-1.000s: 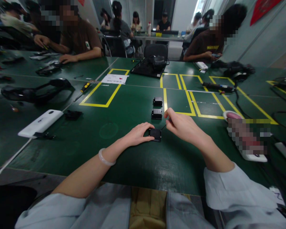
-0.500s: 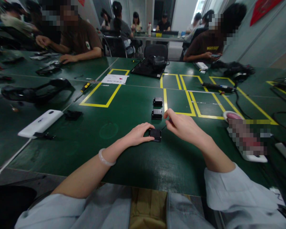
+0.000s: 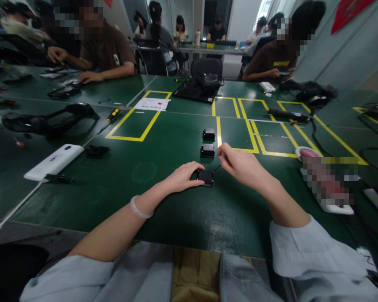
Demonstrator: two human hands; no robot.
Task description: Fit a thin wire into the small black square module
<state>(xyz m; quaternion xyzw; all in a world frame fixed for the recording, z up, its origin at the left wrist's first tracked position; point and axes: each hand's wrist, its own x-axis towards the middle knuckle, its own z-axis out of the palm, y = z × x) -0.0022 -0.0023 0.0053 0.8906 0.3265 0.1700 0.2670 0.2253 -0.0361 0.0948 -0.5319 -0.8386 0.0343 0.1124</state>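
A small black square part (image 3: 206, 177) lies on the green table (image 3: 164, 142) in front of me. My left hand (image 3: 182, 177) rests on the table and pinches the part's left side with thumb and fingers. My right hand (image 3: 242, 165) hovers just right of it, fingers pinched on a thin dark tool (image 3: 217, 168) whose tip points down at the part's right edge. Two more black square parts (image 3: 207, 150) (image 3: 208, 134) sit in a row beyond it.
A white device (image 3: 53, 162) and black headset (image 3: 47, 119) lie at left, a screwdriver (image 3: 112, 115) by the yellow-taped box. A black tray (image 3: 198, 89) sits far centre, cables and a white-pink device (image 3: 324, 184) at right. Other people sit around the far table edges.
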